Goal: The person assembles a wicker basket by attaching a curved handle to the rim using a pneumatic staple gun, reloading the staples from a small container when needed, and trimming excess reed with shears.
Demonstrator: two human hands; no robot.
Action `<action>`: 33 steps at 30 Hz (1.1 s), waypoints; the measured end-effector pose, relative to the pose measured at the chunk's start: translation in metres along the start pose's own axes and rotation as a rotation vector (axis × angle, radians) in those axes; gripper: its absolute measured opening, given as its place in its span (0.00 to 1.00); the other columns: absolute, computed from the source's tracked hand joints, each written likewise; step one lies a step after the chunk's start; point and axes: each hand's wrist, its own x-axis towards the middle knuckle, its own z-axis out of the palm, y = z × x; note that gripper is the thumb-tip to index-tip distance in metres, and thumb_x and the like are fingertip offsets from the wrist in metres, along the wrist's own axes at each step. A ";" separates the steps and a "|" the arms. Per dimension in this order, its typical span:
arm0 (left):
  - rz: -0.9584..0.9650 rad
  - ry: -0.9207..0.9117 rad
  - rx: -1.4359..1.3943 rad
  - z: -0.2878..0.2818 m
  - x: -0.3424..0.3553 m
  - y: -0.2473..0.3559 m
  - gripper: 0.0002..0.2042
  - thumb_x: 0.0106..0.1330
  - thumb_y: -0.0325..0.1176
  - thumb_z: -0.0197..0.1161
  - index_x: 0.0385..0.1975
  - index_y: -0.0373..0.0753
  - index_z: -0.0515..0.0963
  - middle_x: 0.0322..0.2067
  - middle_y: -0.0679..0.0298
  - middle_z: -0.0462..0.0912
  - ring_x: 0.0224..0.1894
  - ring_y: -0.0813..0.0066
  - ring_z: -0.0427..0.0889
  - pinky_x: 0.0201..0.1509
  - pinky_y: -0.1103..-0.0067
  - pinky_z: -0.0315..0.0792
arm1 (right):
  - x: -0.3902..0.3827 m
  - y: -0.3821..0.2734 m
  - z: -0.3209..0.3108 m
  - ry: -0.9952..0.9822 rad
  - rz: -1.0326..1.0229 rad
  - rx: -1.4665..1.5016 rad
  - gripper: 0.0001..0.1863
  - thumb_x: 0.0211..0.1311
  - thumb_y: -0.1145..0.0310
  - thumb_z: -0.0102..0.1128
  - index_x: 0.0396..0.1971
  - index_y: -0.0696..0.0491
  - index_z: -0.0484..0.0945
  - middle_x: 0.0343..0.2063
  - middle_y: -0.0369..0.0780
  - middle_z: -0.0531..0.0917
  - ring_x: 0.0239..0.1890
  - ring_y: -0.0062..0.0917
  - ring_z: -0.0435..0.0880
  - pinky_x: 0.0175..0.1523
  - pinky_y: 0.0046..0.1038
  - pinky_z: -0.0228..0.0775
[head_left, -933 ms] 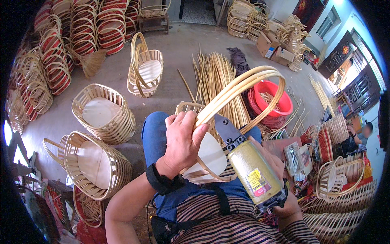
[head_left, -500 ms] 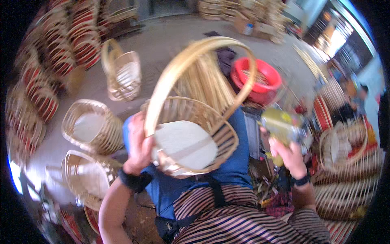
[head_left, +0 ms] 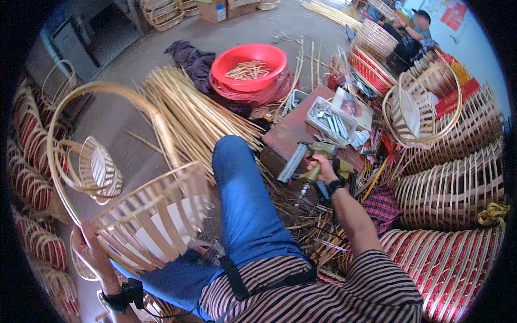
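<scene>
My left hand (head_left: 89, 246) is wrapped round the rim of a light wooden slat basket (head_left: 153, 223), where its tall hooped handle joins. The basket is tilted above my left thigh, its slatted side toward me. My right hand (head_left: 323, 169) is closed round the grip of an olive-gold pneumatic staple gun (head_left: 325, 148) with a silver magazine. A hose fitting points down from its grip. The staple gun is at the near edge of a low reddish-brown stand (head_left: 291, 121), beside a clear plastic tray (head_left: 331, 119) of metal staple strips.
A bundle of thin wooden sticks (head_left: 188, 107) lies ahead of my knee. Behind it stands a red basin (head_left: 249, 53) with short wooden pieces. Stacked baskets (head_left: 449, 188) crowd the right; more stacks (head_left: 35, 177) line the left. Another person (head_left: 417, 32) sits at the far right.
My head view has swung to the right. The basket has gone from over my lap to my left and tipped on its side. The staple gun is now by the low stand.
</scene>
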 end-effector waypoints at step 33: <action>0.306 -0.651 0.529 0.076 -0.081 0.023 0.38 0.34 0.51 0.63 0.50 0.49 0.57 0.29 0.58 0.60 0.36 0.61 0.61 0.38 0.68 0.56 | -0.093 -0.071 0.055 0.191 -0.351 -1.344 0.17 0.39 0.68 0.57 0.33 0.58 0.71 0.30 0.43 0.75 0.35 0.29 0.74 0.41 0.26 0.64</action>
